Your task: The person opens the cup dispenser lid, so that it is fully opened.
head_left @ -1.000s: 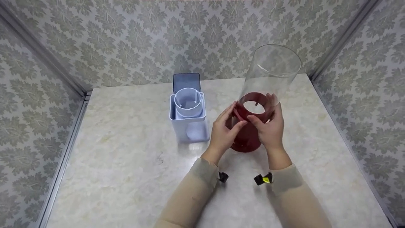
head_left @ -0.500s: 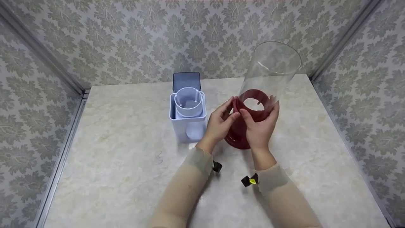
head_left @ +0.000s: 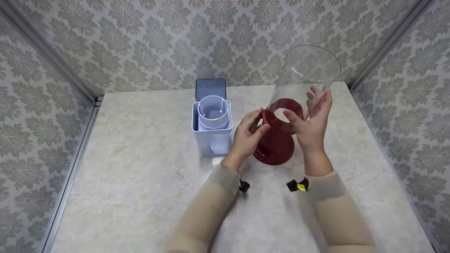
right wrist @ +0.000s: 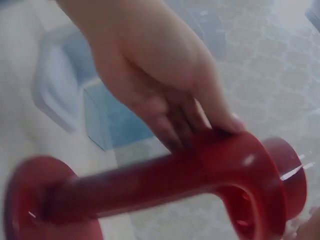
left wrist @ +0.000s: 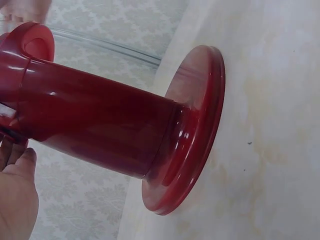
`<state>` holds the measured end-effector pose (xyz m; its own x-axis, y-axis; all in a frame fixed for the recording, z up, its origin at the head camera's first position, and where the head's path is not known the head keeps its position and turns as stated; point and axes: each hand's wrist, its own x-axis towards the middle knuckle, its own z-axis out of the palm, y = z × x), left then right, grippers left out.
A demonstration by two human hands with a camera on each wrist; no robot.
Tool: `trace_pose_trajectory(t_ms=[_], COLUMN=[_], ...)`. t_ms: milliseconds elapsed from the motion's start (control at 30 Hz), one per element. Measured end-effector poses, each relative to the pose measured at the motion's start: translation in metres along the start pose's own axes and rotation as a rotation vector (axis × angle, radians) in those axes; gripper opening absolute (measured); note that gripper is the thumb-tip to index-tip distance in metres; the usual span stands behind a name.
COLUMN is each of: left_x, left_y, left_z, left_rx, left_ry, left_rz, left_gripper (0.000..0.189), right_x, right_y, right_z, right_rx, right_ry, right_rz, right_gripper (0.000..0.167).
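A glossy red stand (head_left: 276,151) with a round foot rises from the table and carries a wide red collar (head_left: 281,123). A tall clear cylinder (head_left: 313,63) sits at the collar and leans towards the back right. My left hand (head_left: 246,138) grips the upper left part of the stand, thumb in front; the right wrist view shows this same left hand (right wrist: 160,70) on the red neck. Around the cylinder's right side my right hand (head_left: 314,131) is spread, thumb near the collar and fingers extended. Whether it touches the cylinder is hard to tell.
Left of the red stand is a pale square container (head_left: 214,140) with a round cup (head_left: 213,112) inside. A dark blue-grey square panel (head_left: 210,89) stands behind it. Patterned walls (head_left: 140,45) close off the table (head_left: 140,158) at the back and sides.
My right hand first shifts left with its thumb on the collar, then comes off and moves right and up along the cylinder. My left hand keeps its hold.
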<state>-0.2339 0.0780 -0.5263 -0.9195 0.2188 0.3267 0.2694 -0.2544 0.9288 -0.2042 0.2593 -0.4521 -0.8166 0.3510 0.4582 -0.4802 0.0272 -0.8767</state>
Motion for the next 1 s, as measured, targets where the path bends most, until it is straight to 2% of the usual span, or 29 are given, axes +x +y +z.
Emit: trace_pose_trajectory(t_ms=[100, 200, 533, 700, 1000], left_x=[-0.001, -0.001, 0.001, 0.002, 0.0], left_y=[-0.001, -0.003, -0.007, -0.006, -0.005], left_z=[-0.001, -0.002, 0.002, 0.004, 0.0], left_rx=[0.002, 0.005, 0.031, 0.047, 0.053], left_ry=[0.014, 0.02, -0.01, -0.015, 0.0], left_rz=[-0.003, -0.008, 0.06, 0.046, 0.033], left_gripper=[0.063, 0.063, 0.061, 0.062, 0.062], right_x=[0.012, 0.016, 0.024, 0.028, 0.037], right_y=[-0.005, -0.007, -0.004, -0.003, -0.002], right_z=[-0.003, -0.006, -0.005, -0.008, -0.01], right_rx=[0.044, 0.048, 0.043, 0.046, 0.141], right_ry=[-0.102, -0.145, -0.132, -0.136, -0.215], right_rz=[0.005, 0.015, -0.095, -0.107, -0.079], right_gripper=[0.137, 0.125, 0.105, 0.102, 0.101])
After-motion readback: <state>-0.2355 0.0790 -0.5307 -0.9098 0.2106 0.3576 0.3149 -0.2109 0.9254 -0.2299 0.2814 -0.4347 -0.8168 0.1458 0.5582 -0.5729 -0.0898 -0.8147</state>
